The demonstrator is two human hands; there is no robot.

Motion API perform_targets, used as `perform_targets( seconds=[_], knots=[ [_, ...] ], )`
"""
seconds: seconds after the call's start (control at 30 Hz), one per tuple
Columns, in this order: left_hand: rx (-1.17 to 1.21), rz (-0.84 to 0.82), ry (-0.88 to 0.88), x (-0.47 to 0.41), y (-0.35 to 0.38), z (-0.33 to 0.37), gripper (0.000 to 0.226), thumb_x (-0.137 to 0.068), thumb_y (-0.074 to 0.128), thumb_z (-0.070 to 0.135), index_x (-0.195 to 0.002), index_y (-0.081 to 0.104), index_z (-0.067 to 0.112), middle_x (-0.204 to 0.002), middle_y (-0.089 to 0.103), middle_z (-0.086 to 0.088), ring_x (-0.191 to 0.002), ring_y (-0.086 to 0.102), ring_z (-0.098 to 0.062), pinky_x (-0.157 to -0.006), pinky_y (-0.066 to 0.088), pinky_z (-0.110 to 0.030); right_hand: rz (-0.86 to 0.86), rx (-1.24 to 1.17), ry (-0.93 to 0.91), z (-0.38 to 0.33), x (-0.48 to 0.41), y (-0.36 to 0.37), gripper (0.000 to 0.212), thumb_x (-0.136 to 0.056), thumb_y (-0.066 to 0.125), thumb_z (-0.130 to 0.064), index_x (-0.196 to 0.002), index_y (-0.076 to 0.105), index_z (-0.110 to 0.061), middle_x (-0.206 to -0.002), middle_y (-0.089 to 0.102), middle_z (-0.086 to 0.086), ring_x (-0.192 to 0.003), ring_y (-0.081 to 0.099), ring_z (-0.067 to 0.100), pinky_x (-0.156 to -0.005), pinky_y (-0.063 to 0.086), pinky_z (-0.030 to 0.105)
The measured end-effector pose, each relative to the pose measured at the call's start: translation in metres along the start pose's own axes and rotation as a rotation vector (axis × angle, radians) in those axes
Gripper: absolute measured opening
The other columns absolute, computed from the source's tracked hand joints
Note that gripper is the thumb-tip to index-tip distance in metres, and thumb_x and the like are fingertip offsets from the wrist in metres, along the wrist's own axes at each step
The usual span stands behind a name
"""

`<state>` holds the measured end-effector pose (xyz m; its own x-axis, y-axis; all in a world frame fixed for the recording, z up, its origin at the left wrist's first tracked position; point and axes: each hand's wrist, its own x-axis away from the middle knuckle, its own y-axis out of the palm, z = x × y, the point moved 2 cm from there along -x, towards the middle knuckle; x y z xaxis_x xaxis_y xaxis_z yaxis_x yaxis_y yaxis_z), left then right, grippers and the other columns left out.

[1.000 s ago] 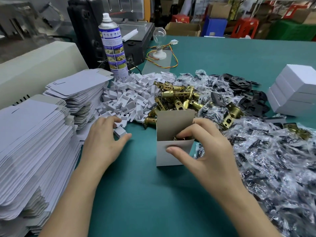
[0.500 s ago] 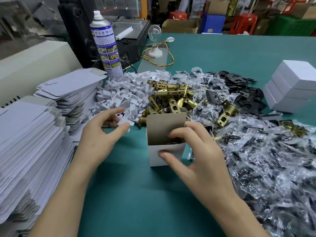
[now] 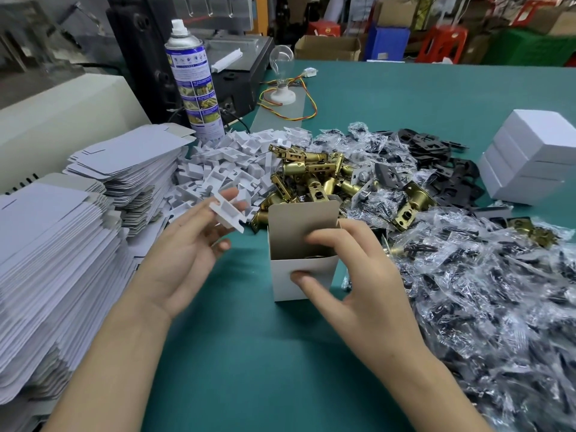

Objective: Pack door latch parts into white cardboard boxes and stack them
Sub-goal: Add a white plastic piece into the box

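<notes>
An open white cardboard box (image 3: 282, 282) stands upright on the green table, its lid flap raised at the back. My right hand (image 3: 352, 275) grips the box at its front and right walls, fingers reaching into the opening where a brass part shows. My left hand (image 3: 184, 254) holds a white plastic insert (image 3: 229, 212) in its fingertips, lifted just left of the box. Behind the box lie a pile of brass latches (image 3: 314, 176) and a heap of white inserts (image 3: 224, 163). Three closed white boxes (image 3: 530, 160) are stacked at the right.
Flat box blanks (image 3: 46, 254) are piled high along the left edge. Bagged screws in clear plastic (image 3: 486, 291) cover the right side, with black plates (image 3: 436, 151) behind them. A spray can (image 3: 194, 79), a black machine (image 3: 146, 57) and a light bulb (image 3: 282, 73) stand at the back.
My left hand picked a white insert off the pile, lifted it and carried it right toward the box. My right hand kept its grip on the box.
</notes>
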<state>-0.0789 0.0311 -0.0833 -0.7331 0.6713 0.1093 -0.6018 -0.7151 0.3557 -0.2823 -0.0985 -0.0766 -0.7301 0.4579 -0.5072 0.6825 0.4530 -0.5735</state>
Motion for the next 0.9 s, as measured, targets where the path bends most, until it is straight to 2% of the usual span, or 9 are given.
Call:
perform_targets(
  seconds=[0.1, 0.17, 0.27, 0.33, 0.47, 0.6, 0.63, 0.77, 0.9],
  knots=[
    [0.026, -0.013, -0.005, 0.002, 0.004, 0.001, 0.035, -0.108, 0.049, 0.028, -0.112, 0.083, 0.021, -0.108, 0.079, -0.007, -0.079, 0.067, -0.003, -0.056, 0.047, -0.016, -0.001, 0.002, -0.005, 0.0, 0.0, 0.0, 0.038, -0.087, 0.081, -0.024, -0.119, 0.062, -0.026, -0.124, 0.052, -0.011, -0.112, 0.057, 0.009, -0.087, 0.048, 0.028],
    [0.041, -0.018, 0.029, 0.004, 0.006, 0.003, 0.036, -0.107, 0.052, 0.037, -0.108, 0.084, 0.021, -0.096, 0.078, -0.005, -0.078, 0.066, -0.004, -0.057, 0.049, -0.018, -0.004, 0.004, -0.002, 0.0, 0.0, 0.0, 0.036, -0.087, 0.081, -0.024, -0.118, 0.062, -0.027, -0.124, 0.052, -0.011, -0.111, 0.057, 0.01, -0.086, 0.049, 0.028],
    [0.062, -0.06, 0.119, 0.008, 0.01, 0.009, 0.041, -0.082, 0.076, 0.062, -0.099, 0.083, 0.025, -0.091, 0.075, 0.002, -0.079, 0.067, -0.005, -0.063, 0.055, -0.018, 0.004, 0.015, -0.012, -0.001, 0.0, 0.0, 0.031, -0.088, 0.079, -0.025, -0.113, 0.062, -0.03, -0.12, 0.052, -0.01, -0.108, 0.057, 0.012, -0.084, 0.049, 0.031],
    [0.048, -0.07, 0.223, 0.012, 0.013, 0.014, 0.049, -0.064, 0.088, 0.069, -0.089, 0.079, 0.028, -0.087, 0.073, 0.003, -0.075, 0.066, -0.008, -0.064, 0.055, -0.019, 0.008, 0.019, -0.019, -0.002, -0.001, 0.0, 0.028, -0.088, 0.077, -0.027, -0.109, 0.06, -0.033, -0.118, 0.05, -0.012, -0.107, 0.055, 0.012, -0.082, 0.049, 0.032],
    [-0.101, -0.079, 0.453, 0.027, 0.027, 0.03, 0.038, -0.068, 0.087, 0.065, -0.083, 0.074, 0.033, -0.077, 0.074, 0.005, -0.066, 0.072, -0.014, -0.06, 0.056, -0.023, 0.006, 0.016, -0.017, -0.003, -0.002, 0.0, 0.025, -0.088, 0.079, -0.025, -0.104, 0.061, -0.029, -0.117, 0.051, -0.012, -0.105, 0.057, 0.013, -0.079, 0.052, 0.036],
    [-0.4, -0.095, 0.668, 0.045, 0.048, 0.05, 0.014, -0.09, 0.079, 0.039, -0.099, 0.07, 0.033, -0.079, 0.075, 0.006, -0.062, 0.072, -0.016, -0.057, 0.054, -0.022, 0.005, 0.005, -0.002, -0.001, -0.002, -0.001, 0.025, -0.088, 0.08, -0.024, -0.105, 0.062, -0.027, -0.117, 0.052, -0.012, -0.104, 0.058, 0.013, -0.081, 0.052, 0.037],
    [-0.478, -0.098, 0.699, 0.049, 0.052, 0.054, 0.015, -0.092, 0.078, 0.034, -0.105, 0.071, 0.034, -0.079, 0.074, 0.008, -0.06, 0.07, -0.014, -0.058, 0.053, -0.019, 0.005, 0.004, -0.003, -0.001, -0.002, -0.001, 0.026, -0.088, 0.08, -0.025, -0.106, 0.061, -0.028, -0.117, 0.052, -0.013, -0.104, 0.058, 0.012, -0.081, 0.052, 0.037],
    [-0.63, -0.115, 0.711, 0.059, 0.068, 0.058, 0.022, -0.092, 0.074, 0.035, -0.112, 0.073, 0.043, -0.076, 0.066, 0.009, -0.061, 0.058, -0.012, -0.059, 0.049, -0.019, 0.007, 0.001, -0.007, -0.002, -0.002, 0.0, 0.025, -0.088, 0.079, -0.026, -0.105, 0.06, -0.029, -0.117, 0.05, -0.015, -0.103, 0.059, 0.013, -0.079, 0.053, 0.038],
    [-0.65, -0.111, 0.679, 0.061, 0.08, 0.055, 0.013, -0.089, 0.074, 0.036, -0.101, 0.069, 0.032, -0.075, 0.057, 0.006, -0.059, 0.047, -0.004, -0.058, 0.038, -0.011, 0.001, -0.014, 0.002, -0.003, -0.002, 0.0, 0.024, -0.089, 0.077, -0.025, -0.105, 0.06, -0.028, -0.117, 0.051, -0.014, -0.103, 0.059, 0.012, -0.08, 0.052, 0.038]
  ],
)
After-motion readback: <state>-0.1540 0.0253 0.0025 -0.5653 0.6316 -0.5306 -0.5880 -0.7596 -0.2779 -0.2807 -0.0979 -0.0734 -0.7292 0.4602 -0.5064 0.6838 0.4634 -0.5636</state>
